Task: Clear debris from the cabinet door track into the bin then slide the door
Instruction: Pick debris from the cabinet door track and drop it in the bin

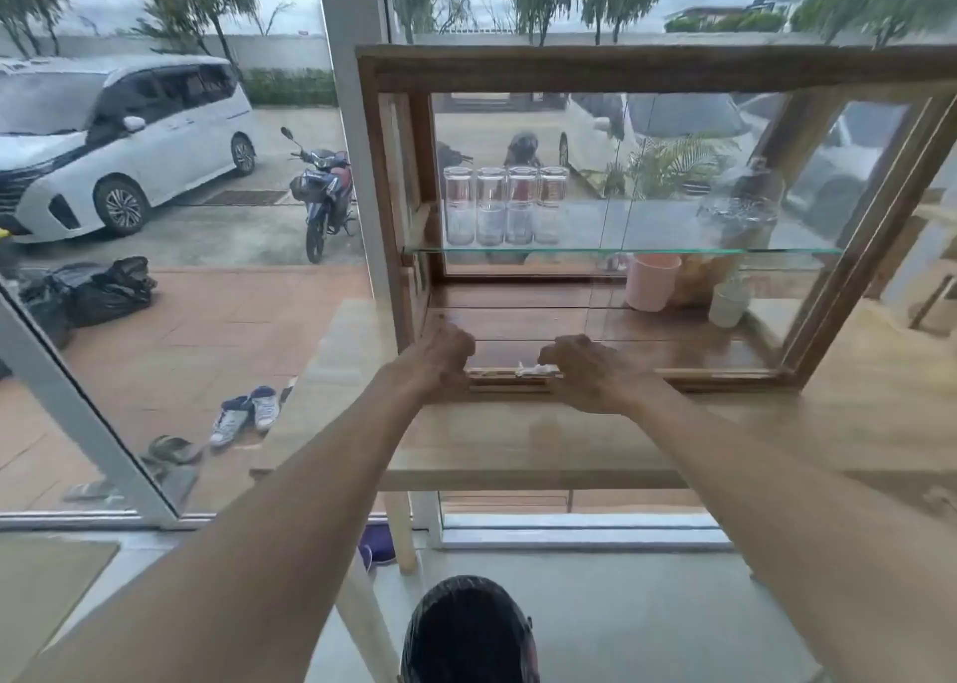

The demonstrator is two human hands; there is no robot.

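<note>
A wooden cabinet (595, 68) with glass sides stands on a pale wooden table (518, 439). Its bottom door track (510, 379) runs along the front edge. White scraps of debris (531, 370) lie in the track. My left hand (443, 358) rests curled at the track's left end, fingers closed. My right hand (585, 369) is curled just right of the debris, fingertips beside the scraps; whether it pinches any is unclear. A bin lined with black plastic (468, 630) stands on the floor below. The glass door (725, 226) sits to the right.
Several clear glasses (505, 206) stand on the glass shelf (621, 251). A pink cup (651, 281), a clear cup (727, 304) and a jar (738, 216) sit at the right inside. Behind is a large window onto a car park.
</note>
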